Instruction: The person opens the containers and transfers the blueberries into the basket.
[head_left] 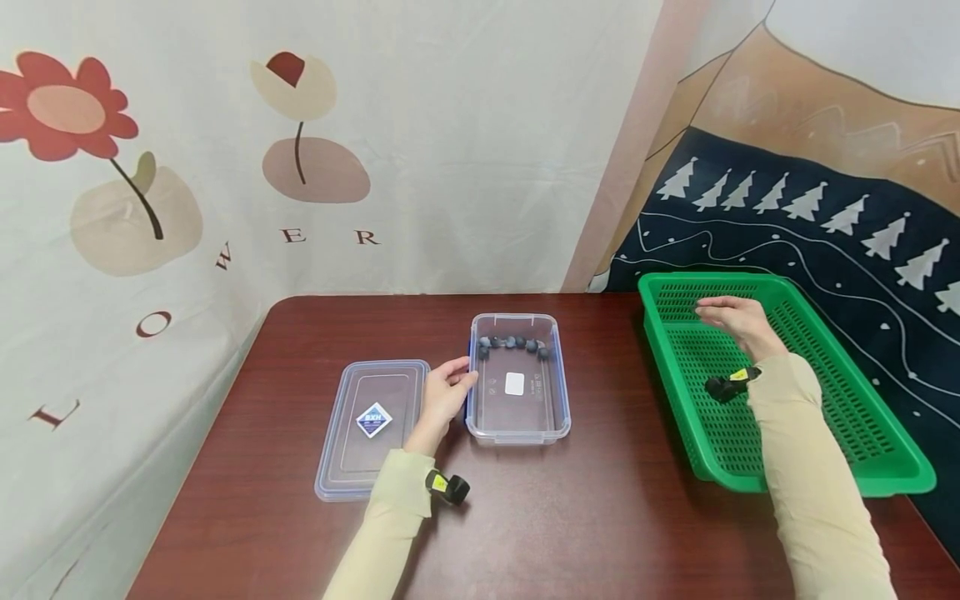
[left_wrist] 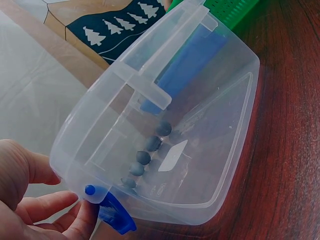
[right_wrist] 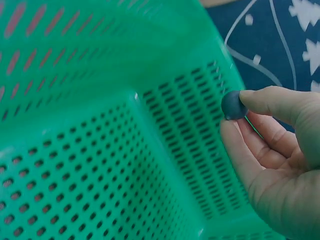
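My right hand (head_left: 737,322) is over the far part of the green basket (head_left: 675,408). In the right wrist view, its thumb and fingertips pinch one blueberry (right_wrist: 234,105). My left hand (head_left: 444,398) is at the left side of a clear plastic box (head_left: 517,421). The left wrist view shows its thumb and fingers around the rim corner, by a blue clip (left_wrist: 116,212). Inside the box, several blueberries (left_wrist: 143,157) lie in a row near the far end, beyond a white label (head_left: 514,383).
A clear lid (head_left: 348,467) with a blue diamond sticker lies left of the box on the brown table (head_left: 247,500). The basket stands at the table's right side. A curtain with printed flowers (head_left: 300,92) and a dark cloth with white trees (head_left: 806,200) hang behind.
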